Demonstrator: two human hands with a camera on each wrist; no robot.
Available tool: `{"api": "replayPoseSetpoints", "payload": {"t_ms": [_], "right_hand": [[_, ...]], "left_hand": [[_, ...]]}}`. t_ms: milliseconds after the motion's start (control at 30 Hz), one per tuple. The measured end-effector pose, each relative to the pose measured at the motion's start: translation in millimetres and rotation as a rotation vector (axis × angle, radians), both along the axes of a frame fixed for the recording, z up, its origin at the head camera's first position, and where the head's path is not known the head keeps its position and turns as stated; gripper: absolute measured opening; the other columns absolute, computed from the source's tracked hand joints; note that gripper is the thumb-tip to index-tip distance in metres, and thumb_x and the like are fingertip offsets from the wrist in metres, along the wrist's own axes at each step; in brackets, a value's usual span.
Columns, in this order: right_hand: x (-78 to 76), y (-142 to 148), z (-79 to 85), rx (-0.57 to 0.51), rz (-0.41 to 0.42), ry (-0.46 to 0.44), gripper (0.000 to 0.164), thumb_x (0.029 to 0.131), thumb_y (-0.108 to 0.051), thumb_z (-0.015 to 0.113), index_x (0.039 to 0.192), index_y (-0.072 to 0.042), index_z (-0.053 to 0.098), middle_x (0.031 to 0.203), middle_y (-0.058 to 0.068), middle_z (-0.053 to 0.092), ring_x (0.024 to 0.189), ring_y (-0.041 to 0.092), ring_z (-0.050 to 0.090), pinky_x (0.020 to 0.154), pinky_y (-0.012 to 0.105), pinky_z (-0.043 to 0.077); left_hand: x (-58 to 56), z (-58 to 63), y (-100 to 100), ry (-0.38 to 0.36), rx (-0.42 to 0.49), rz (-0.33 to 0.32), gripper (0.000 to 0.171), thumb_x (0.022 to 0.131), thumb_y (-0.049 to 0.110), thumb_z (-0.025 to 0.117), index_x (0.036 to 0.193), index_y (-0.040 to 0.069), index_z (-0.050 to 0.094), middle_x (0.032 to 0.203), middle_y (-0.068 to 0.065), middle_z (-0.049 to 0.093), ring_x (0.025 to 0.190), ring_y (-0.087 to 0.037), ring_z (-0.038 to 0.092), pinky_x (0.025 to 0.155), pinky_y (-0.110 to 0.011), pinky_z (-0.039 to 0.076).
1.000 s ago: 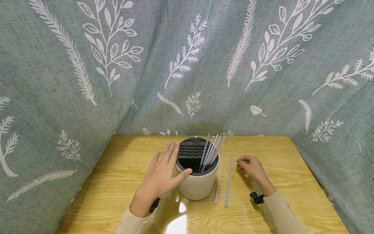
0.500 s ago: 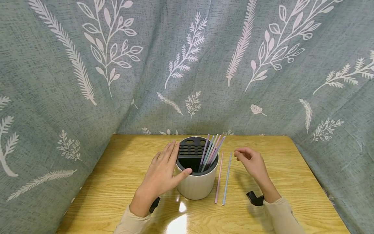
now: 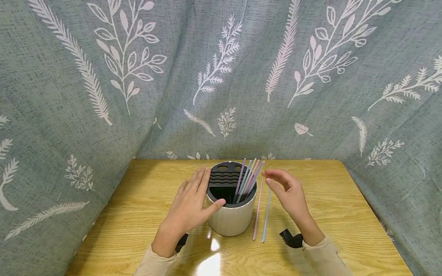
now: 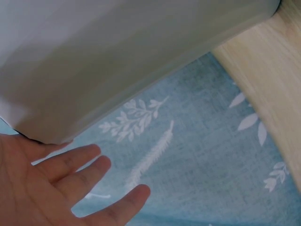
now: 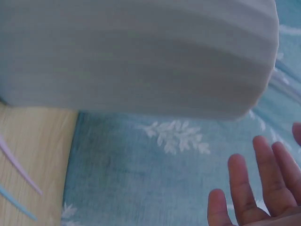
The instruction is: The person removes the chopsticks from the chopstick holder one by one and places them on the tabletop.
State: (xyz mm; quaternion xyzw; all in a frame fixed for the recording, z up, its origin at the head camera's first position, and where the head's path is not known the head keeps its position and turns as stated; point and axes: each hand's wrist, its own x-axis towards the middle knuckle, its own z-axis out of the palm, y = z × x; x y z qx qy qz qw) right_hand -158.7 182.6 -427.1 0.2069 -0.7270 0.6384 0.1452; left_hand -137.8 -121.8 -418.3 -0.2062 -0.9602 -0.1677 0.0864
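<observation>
A pink straw [image 3: 257, 216] and a blue straw [image 3: 266, 218] lie right of the white holder [image 3: 229, 222]. The left hand [image 3: 190, 207], fingers extended, braces it; the right hand [image 3: 291, 195], its grip parted and holding nothing, hangs beside straws [image 3: 247, 180] standing inside. Probably mid-arranging; next calls for a light pinch.

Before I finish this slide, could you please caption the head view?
Left hand against a pot of straws, right hand near two loose straws on the table.
</observation>
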Motion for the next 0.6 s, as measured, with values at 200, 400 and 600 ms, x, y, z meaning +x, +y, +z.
{"api": "replayPoseSetpoints", "payload": {"t_ms": [200, 400, 600], "right_hand": [[2.5, -14, -0.3, -0.038, 0.041, 0.011, 0.025, 0.095, 0.005, 0.064, 0.121, 0.006, 0.065, 0.115, 0.021, 0.066, 0.11, 0.019, 0.064, 0.095, 0.028, 0.049], [3.3, -23, -3.4, -0.058, 0.07, 0.021, 0.028, 0.093, 0.008, 0.066, 0.121, 0.005, 0.065, 0.114, 0.012, 0.069, 0.108, 0.018, 0.064, 0.094, 0.028, 0.049], [3.2, -27, -4.3, -0.049, 0.034, 0.015, 0.022, 0.091, 0.007, 0.068, 0.113, 0.004, 0.069, 0.107, 0.01, 0.069, 0.102, 0.018, 0.065, 0.094, 0.028, 0.047]], "left_hand": [[0.1, -1.0, -1, 0.006, 0.001, 0.0, 0.097, 0.094, 0.077, 0.035, 0.162, 0.011, 0.013, 0.166, -0.01, 0.014, 0.151, -0.027, 0.014, 0.114, -0.06, 0.024], [-0.2, -1.4, 0, 0.006, 0.0, 0.002, 0.097, 0.094, 0.077, 0.035, 0.162, 0.012, 0.011, 0.166, -0.01, 0.014, 0.151, -0.027, 0.014, 0.113, -0.06, 0.025], [0.2, -1.2, 0, 0.001, 0.0, 0.002, 0.097, 0.094, 0.077, 0.035, 0.162, 0.013, 0.008, 0.166, -0.009, 0.013, 0.151, -0.026, 0.013, 0.114, -0.059, 0.023]]}}
